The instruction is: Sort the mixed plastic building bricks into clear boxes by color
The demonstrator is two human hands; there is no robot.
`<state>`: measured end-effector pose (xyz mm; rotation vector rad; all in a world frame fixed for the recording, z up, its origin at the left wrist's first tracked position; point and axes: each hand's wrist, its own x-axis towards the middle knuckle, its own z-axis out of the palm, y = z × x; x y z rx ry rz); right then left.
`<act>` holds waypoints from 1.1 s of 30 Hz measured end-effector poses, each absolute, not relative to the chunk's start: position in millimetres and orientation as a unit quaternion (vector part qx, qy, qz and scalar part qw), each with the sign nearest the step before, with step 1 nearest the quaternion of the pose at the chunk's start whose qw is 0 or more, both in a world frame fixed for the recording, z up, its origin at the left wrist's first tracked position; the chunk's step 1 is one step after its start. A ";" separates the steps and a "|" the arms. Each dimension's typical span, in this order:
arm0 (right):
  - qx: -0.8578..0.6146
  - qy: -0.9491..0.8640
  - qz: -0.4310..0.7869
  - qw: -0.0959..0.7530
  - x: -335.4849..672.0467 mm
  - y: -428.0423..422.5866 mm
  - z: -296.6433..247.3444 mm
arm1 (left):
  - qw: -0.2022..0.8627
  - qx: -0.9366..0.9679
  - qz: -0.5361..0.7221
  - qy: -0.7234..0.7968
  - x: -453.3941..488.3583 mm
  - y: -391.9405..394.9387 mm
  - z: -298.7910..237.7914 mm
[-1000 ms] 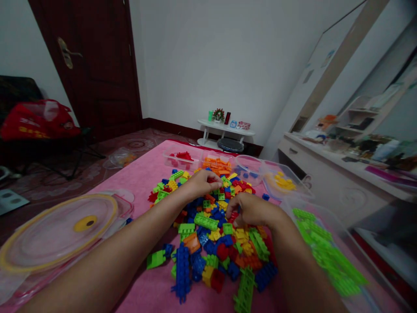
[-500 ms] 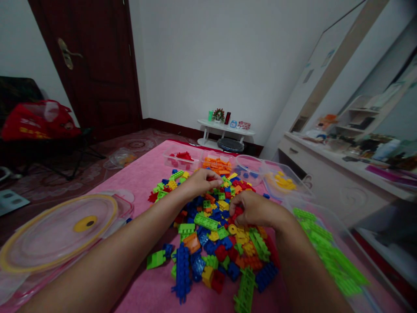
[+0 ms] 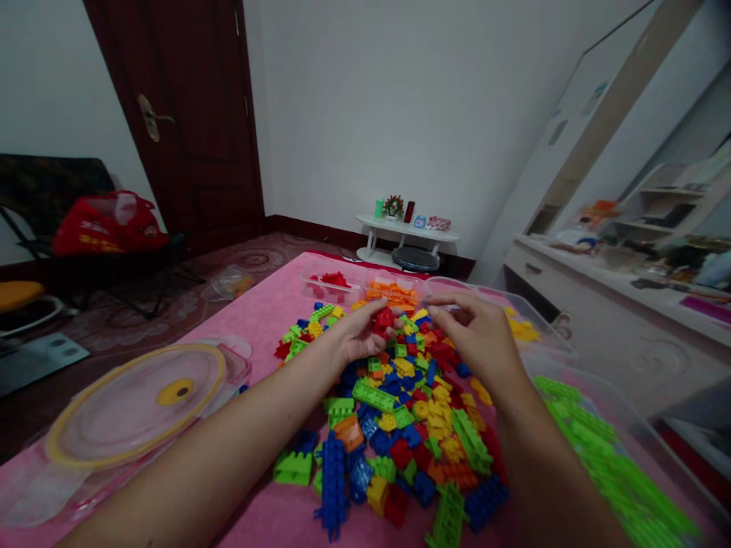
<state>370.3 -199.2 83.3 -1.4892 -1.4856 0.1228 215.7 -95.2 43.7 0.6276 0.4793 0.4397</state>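
Note:
My left hand (image 3: 361,341) is turned partly palm-up over the far side of a heap of toy building bricks, its fingers curled around red building bricks (image 3: 384,321); how many is unclear. To the right of it, my right hand (image 3: 483,327) hovers above the heap with thumb and fingers apart, and nothing shows between them. Below both hands lie mixed bricks, among them a long light-green brick (image 3: 374,396), a long blue brick (image 3: 333,479) and an orange brick (image 3: 349,432). My right hand hides part of the tubs behind it.
Along the pink tabletop's (image 3: 251,312) far edge stand clear tubs with red bricks (image 3: 334,280), orange bricks (image 3: 391,294) and yellow bricks (image 3: 522,329). A larger tub at right holds green bricks (image 3: 611,449). A clear yellow-rimmed lid (image 3: 134,403) lies at left.
My right hand has risen from the heap, moved right and opened. My left hand has turned palm-up, showing red bricks in it. The view has shifted slightly left.

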 end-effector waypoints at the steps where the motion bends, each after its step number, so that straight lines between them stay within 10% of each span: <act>1: -0.609 -0.607 0.054 0.509 371.5 -199.5 83.5 | 0.892 0.288 0.251 0.241 214.4 -86.4 47.6; 15: -0.686 -0.545 0.033 0.481 398.4 -199.3 83.2 | 0.559 0.435 0.542 0.452 197.9 22.2 65.1; 23: -0.830 -0.543 -0.004 0.122 411.9 -188.2 33.9 | 0.438 0.789 0.334 0.274 234.7 -68.1 33.1; 28: -0.847 -0.527 0.002 0.071 407.0 -188.4 35.3 | 0.200 0.919 0.246 0.233 239.8 -100.0 21.2; 33: -0.824 -0.556 0.011 0.107 402.9 -187.6 48.6 | 0.179 0.925 0.197 0.271 229.3 -98.4 22.3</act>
